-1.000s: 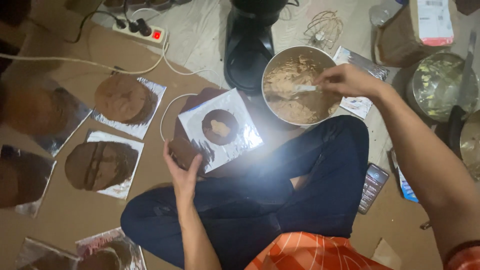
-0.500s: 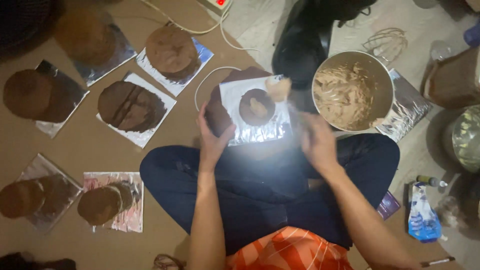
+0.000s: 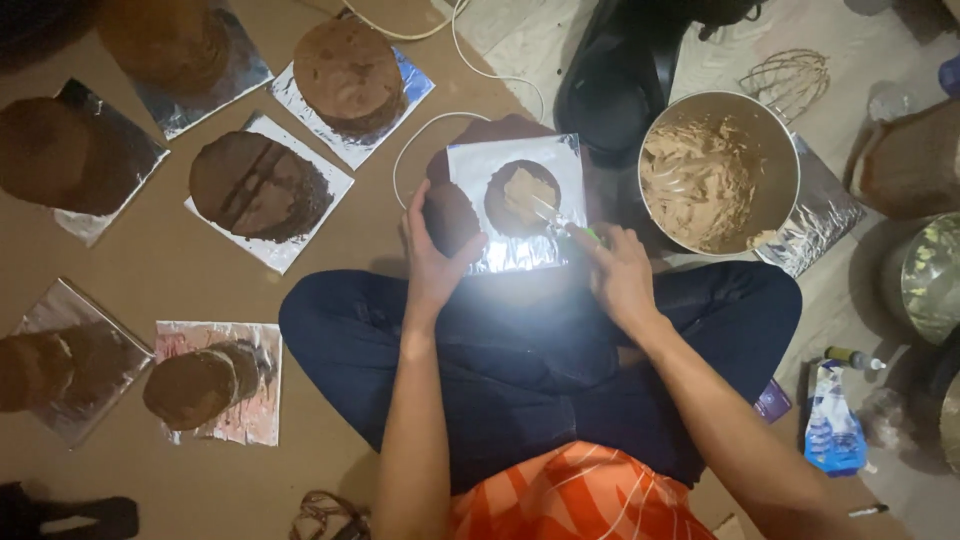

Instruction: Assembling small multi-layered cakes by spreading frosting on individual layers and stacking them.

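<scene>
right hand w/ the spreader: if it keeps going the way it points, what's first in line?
Likely the small cake layer on the foil board: the right hand points its spatula up-left onto it. Depth unclear.

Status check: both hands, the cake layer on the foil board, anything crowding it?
Left hand holds a brown cake layer. Right hand spreads frosting with spatula on cake layer. Frosting bowl close right.

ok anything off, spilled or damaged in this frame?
One oddity: the cake layer on its foil square left of the person has a rough groove across its top, unlike the smooth layer above it. No spills visible. Left hand holds a small cake layer; right hand spreads frosting.
</scene>
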